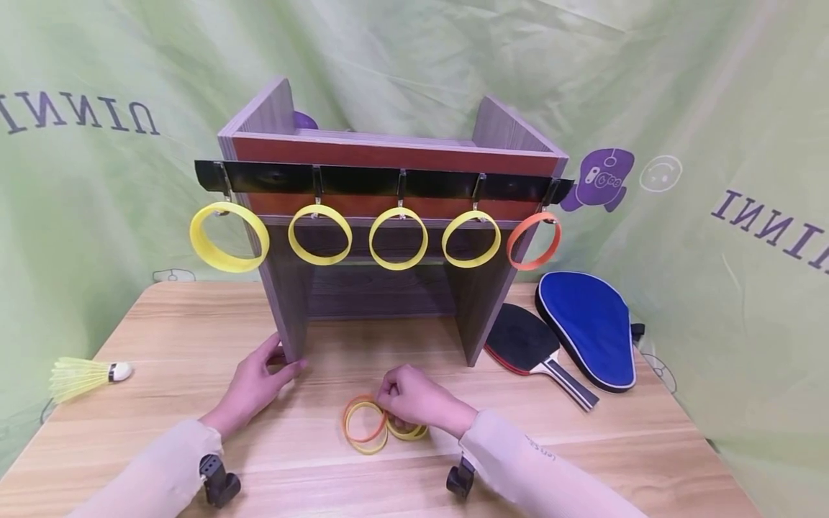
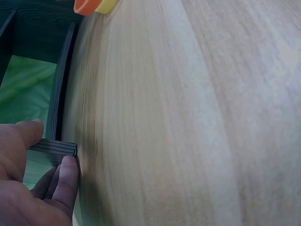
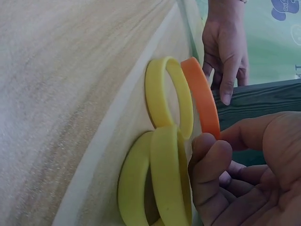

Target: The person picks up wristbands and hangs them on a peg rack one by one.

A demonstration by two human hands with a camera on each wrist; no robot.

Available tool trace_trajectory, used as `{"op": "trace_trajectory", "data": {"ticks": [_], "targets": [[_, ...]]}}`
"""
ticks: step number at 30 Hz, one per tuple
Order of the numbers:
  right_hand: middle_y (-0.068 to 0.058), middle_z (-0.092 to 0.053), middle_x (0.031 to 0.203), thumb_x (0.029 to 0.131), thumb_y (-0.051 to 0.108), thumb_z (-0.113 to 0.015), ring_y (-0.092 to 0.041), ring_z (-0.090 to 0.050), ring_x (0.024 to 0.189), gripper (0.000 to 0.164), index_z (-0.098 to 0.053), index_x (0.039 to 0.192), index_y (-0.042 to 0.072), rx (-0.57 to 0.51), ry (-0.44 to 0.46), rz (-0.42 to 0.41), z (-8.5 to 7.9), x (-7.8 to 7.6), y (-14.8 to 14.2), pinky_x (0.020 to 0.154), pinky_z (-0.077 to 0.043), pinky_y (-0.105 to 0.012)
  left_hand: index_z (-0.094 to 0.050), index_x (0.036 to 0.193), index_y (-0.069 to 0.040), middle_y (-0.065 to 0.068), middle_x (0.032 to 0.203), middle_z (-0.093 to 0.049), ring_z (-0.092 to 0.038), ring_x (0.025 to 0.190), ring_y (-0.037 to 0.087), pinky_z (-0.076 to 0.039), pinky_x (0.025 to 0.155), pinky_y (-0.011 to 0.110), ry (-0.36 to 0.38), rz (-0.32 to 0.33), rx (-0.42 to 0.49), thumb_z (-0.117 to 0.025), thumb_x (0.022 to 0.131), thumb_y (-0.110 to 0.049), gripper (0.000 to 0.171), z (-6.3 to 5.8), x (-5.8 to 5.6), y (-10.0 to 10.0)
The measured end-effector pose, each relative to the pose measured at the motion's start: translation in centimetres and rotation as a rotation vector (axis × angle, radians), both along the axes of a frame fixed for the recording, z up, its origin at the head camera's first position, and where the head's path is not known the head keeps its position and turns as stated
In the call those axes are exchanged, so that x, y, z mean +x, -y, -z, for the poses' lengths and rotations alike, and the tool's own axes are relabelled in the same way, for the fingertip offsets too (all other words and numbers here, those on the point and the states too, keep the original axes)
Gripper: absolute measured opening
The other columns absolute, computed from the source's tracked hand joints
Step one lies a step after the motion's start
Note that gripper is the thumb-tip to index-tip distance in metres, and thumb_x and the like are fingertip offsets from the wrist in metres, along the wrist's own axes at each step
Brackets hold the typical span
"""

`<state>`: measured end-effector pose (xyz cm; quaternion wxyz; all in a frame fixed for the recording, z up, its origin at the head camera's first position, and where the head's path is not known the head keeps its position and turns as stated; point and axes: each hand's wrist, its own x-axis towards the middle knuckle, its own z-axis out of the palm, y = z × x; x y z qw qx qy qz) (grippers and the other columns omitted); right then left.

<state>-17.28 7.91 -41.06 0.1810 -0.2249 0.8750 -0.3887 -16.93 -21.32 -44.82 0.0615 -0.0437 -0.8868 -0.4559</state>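
Observation:
My left hand grips the front lower edge of the wooden shelf's left side panel. In the left wrist view the thumb lies on one face of the board, the fingers on the other. My right hand pinches the edge of an orange wristband between thumb and forefinger. That band stands tilted beside a yellow wristband. More yellow wristbands lie under and beside the right hand, partly hidden by it in the head view.
A black strip across the shelf front has hooks; yellow bands and one orange band hang there. A table tennis bat and blue case lie right of the shelf, a shuttlecock at the left.

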Motion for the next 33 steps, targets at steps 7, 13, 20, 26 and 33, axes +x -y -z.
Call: {"op": "trace_trajectory", "data": {"ticks": [7, 13, 20, 26, 33], "targets": [[0.0, -0.06, 0.059, 0.097, 0.005, -0.061, -0.006, -0.055, 0.045, 0.014, -0.068, 0.087, -0.001, -0.064, 0.053, -0.001, -0.3, -0.1, 0.0, 0.046, -0.047, -0.019, -0.047, 0.153, -0.005, 0.029, 0.133, -0.068, -0.069, 0.119, 0.043, -0.053, 0.099, 0.053, -0.007, -0.003, 0.0, -0.072, 0.1, -0.02, 0.061, 0.1, 0.0, -0.1], [-0.001, -0.064, 0.064, 0.1, 0.002, -0.063, -0.006, -0.06, 0.051, 0.015, -0.069, 0.099, -0.01, -0.223, 0.18, -0.012, -0.1, -0.3, 0.0, 0.052, -0.054, -0.02, -0.046, 0.154, -0.005, 0.029, 0.133, -0.068, -0.069, 0.119, 0.043, -0.053, 0.099, 0.051, -0.002, -0.004, -0.003, -0.072, 0.1, -0.019, 0.061, 0.1, 0.1, -0.2], [-0.03, -0.068, 0.09, 0.102, 0.003, -0.061, -0.004, -0.065, 0.062, 0.031, -0.06, 0.12, -0.022, -0.466, 0.321, -0.042, -0.5, -0.5, 0.2, 0.063, -0.059, -0.019, -0.047, 0.153, -0.004, 0.03, 0.134, -0.067, -0.068, 0.12, 0.045, -0.054, 0.1, 0.056, -0.002, 0.005, 0.018, -0.073, 0.099, -0.018, 0.061, -0.1, 0.2, -0.4], [-0.005, -0.072, 0.088, 0.102, 0.002, -0.062, -0.005, -0.069, 0.07, 0.037, -0.057, 0.131, -0.02, -0.594, 0.398, -0.026, -1.8, -0.2, 0.4, 0.07, -0.061, -0.021, -0.049, 0.151, -0.003, 0.029, 0.13, -0.069, -0.069, 0.117, 0.042, -0.055, 0.098, 0.053, -0.017, 0.007, 0.015, -0.073, 0.099, -0.017, 0.059, 0.1, 0.2, -0.3], [0.002, -0.077, 0.089, 0.101, -0.001, -0.063, -0.008, -0.075, 0.08, 0.035, -0.057, 0.131, -0.016, -0.72, 0.515, -0.07, -5.2, 0.8, 1.4, 0.079, -0.063, -0.024, -0.045, 0.155, -0.002, 0.027, 0.127, -0.071, -0.069, 0.117, 0.04, -0.056, 0.1, 0.052, -0.026, 0.004, 0.001, -0.072, 0.099, -0.015, 0.063, 0.1, 0.2, -0.1]]}}
